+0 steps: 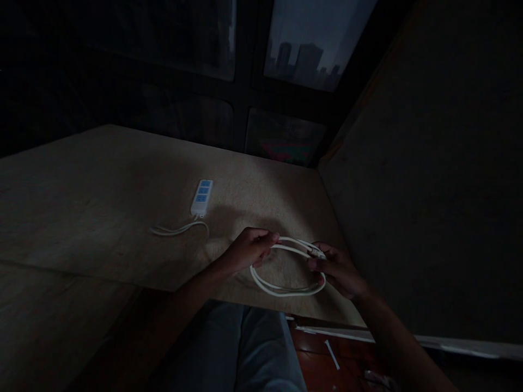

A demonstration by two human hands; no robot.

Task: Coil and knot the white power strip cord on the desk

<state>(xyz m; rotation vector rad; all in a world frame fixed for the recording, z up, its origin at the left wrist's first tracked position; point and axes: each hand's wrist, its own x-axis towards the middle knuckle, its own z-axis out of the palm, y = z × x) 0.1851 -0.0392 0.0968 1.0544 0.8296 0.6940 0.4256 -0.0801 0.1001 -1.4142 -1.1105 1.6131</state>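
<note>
Two hands of mine are closed on one looped white cord [281, 294], which I hold to the right of the power strip [202, 197] and nearer to me than it is. My left hand [253, 249] is the closer of the two to the strip. Its forearm [180, 316] slants up from the lower left, the back of the hand turned upward, and my thumb and forefinger pinch the loops at their upper left while the other fingers curl beneath. My right hand [337, 269] is farther to the right of the strip, its forearm [392, 332] reaching in from the lower right. There my thumb lies across the near side of the cord and the fingers bend round behind it; whether a plug sits in that grip I cannot tell in this dim light. My hands are apart from each other, the loops spanning the gap between them and curving round toward me.

The power strip, white with blue sockets, lies on the pale desk [102, 201]. White cable [174, 231] leaves its near end, bends out to the left and doubles back; I cannot tell whether it runs on into the loops. Beyond the strip is a dark window frame [245, 49]. Nearer to me than the strip are my legs [245, 348] in bluish trousers, and a thin white stick [333, 355] lies on the reddish floor [310, 367], well to the strip's right.
</note>
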